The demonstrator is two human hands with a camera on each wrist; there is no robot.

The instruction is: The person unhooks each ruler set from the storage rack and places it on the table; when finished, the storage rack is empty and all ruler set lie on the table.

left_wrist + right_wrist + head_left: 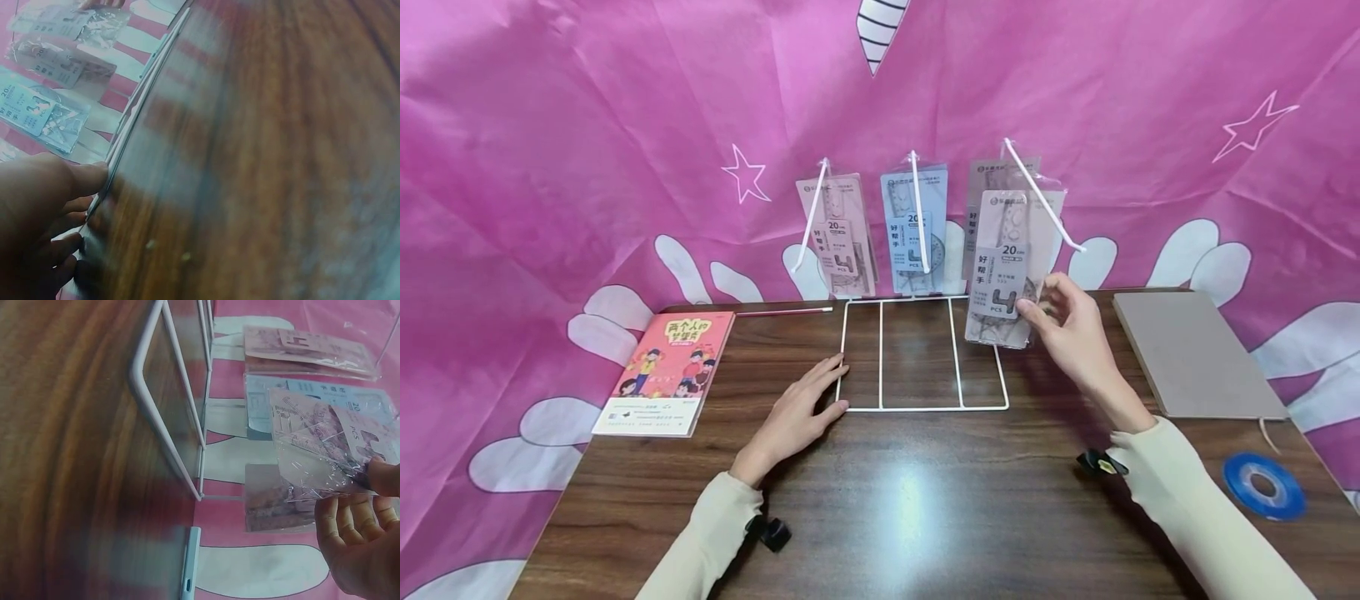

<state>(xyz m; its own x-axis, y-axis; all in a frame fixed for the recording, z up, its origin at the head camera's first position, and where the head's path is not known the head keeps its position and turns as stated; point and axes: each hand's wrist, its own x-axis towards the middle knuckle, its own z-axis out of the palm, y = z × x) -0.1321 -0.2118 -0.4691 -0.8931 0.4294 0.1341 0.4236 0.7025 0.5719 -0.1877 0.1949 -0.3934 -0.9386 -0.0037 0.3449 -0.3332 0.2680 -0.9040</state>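
In the head view my right hand [1071,329] pinches the lower right side of a pale pink ruler-set packet [998,225] between thumb and fingers. The packet is upright, in front of the right white hook [1043,193] of a wire rack, overlapping other packets behind it. In the right wrist view, clear plastic and ruler markings show on the held packet [306,444]. My left hand [797,417] lies on the table, its extended fingers and thumb touching the left front corner of the white rack base [917,409]. Pink packets [841,208] and a blue packet [917,196] hang on the other hooks.
A red picture book [673,367] lies at the left, with a thin pencil-like stick [786,312] beside it. Toward the right are a grey notebook [1198,354] and a roll of blue tape [1288,492]. A pink patterned cloth [625,125] hangs behind the table.
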